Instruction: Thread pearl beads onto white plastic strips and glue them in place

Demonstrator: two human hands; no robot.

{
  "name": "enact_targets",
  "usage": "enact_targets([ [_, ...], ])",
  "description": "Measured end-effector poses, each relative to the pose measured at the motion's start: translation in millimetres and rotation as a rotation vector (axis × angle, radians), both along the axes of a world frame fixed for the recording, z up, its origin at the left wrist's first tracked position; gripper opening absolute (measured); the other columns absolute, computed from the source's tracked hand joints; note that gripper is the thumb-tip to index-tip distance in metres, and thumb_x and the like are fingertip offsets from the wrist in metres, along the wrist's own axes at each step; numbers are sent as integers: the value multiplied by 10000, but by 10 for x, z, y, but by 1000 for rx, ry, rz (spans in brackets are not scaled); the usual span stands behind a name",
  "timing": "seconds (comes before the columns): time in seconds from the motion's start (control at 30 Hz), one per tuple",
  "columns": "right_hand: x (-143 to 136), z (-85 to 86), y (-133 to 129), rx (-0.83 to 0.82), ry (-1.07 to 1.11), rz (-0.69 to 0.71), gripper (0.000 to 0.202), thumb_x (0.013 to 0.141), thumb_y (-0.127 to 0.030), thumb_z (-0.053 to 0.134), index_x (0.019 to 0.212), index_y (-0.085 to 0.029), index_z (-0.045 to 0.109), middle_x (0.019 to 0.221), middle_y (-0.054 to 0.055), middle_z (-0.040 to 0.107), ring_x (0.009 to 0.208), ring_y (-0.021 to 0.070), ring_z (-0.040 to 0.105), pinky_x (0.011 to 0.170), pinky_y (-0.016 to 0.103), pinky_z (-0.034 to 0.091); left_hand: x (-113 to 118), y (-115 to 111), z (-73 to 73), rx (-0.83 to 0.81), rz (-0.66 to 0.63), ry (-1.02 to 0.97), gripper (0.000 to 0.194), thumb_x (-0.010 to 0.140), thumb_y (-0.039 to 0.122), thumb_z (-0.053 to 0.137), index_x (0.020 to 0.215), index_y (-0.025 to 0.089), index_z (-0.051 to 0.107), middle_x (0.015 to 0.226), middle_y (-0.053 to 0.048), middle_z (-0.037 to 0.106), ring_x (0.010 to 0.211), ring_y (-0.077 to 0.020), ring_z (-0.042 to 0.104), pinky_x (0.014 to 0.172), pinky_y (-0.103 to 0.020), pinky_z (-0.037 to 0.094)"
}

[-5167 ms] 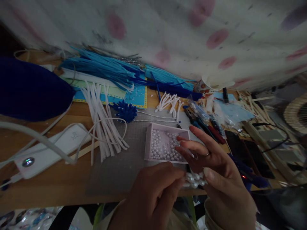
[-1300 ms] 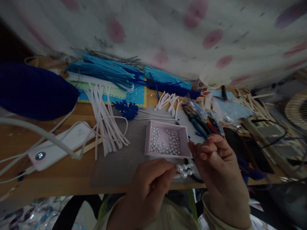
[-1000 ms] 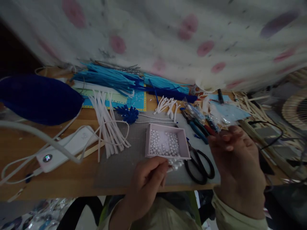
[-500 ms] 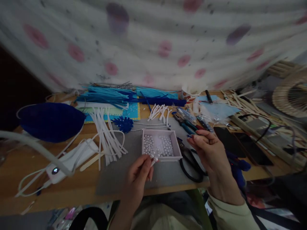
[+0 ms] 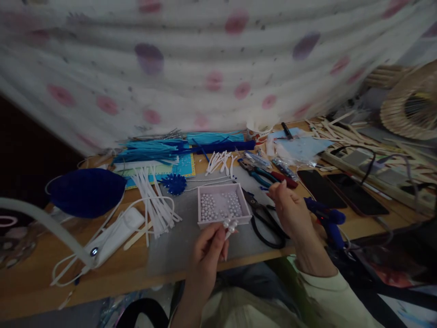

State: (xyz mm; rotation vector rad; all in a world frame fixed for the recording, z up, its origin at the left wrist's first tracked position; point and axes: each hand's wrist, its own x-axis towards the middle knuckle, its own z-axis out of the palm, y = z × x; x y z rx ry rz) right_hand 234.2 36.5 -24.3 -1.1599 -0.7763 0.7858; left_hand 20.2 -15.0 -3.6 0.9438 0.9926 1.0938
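Pinched in my left hand [image 5: 210,246] is a small cluster of white pearl beads [image 5: 230,225] on a thin white stem, held just over the front edge of the bead box. The pale pink box [image 5: 245,220] holds many loose pearl beads [image 5: 209,208]. My right hand [image 5: 289,208] hovers to the right of the box, fingers bent together near a small blue piece [image 5: 264,188]; what it holds, if anything, is too small to tell. Black-handled scissors [image 5: 268,228] lie between the box and my right hand.
Behind are pliers [image 5: 261,175], white twisted pieces [image 5: 220,162], a blue tinsel flower [image 5: 175,184] and turquoise stems [image 5: 150,150]. White strips [image 5: 153,205] and a power bank [image 5: 119,232] lie left. A blue glue gun [image 5: 324,214] and two phones [image 5: 357,193] sit right.
The view has shifted a little. The bead cluster has come away from over the box's beads toward its front edge. My right hand has turned, its fingers lower and more folded.
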Motion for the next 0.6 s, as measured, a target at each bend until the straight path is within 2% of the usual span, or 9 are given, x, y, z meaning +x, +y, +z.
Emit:
enact_targets([
  [0.1,9,5,-12,-20,-3,13,532,631,-717,827,568,-219,652,714,5,683,712,159,630,709,297,556,19,-15,12,2,-4,4,475,816,642,756,793,168,781,555,53,471,518,-78,362,513,-221,299],
  [0.2,21,1,-56,-69,-8,19,429,500,-557,957,675,-220,759,760,30,765,681,173,674,653,301,565,41,-22,25,-1,-2,5,471,798,645,771,811,174,782,559,58,467,519,-77,365,511,-219,297],
  [0.3,29,-10,-107,-96,-15,-1,385,475,-487,979,632,-214,758,653,29,757,600,174,672,585,288,551,66,-31,43,-5,-13,12,478,807,647,761,819,170,792,534,60,449,506,-75,351,496,-222,266],
  [0.43,20,9,-148,-91,-24,-26,372,464,-439,986,574,-211,713,608,15,741,571,168,670,558,270,540,91,-48,72,-3,-18,28,500,804,666,749,816,168,796,521,70,415,485,-69,288,480,-230,219],
  [0.6,9,30,-175,-66,-44,-34,373,516,-419,967,536,-214,655,548,-20,687,506,117,591,508,224,478,95,-76,93,15,9,74,498,801,669,746,794,172,773,536,93,294,492,-72,221,466,-236,164],
])
